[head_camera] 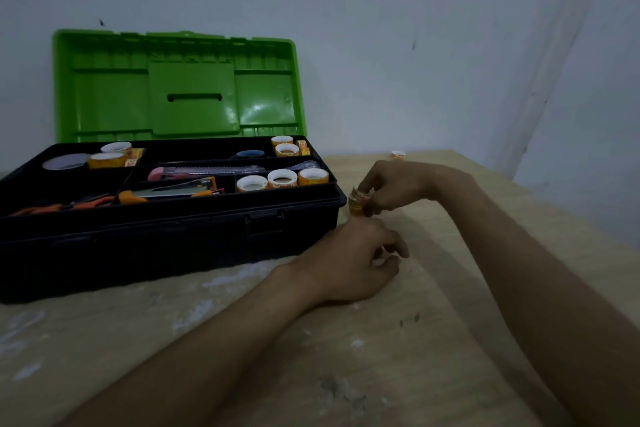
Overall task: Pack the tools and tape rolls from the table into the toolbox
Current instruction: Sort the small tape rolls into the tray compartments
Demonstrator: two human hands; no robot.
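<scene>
Tape rolls, seemingly two stacked, are being pinched between the fingertips of our right hand, just beside the toolbox's front right corner. Our left hand is curling nearer us; whether it is gripping anything, we cannot tell. We are judging this the pickup. Next we are needing a lift over the toolbox's rim, where three rolls are crowding the nearest pocket. Another roll is waiting well beyond the toolbox's right end.

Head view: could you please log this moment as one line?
toolbox open | right hand pinches tape rolls | left hand curled on table | stray roll behind
</scene>
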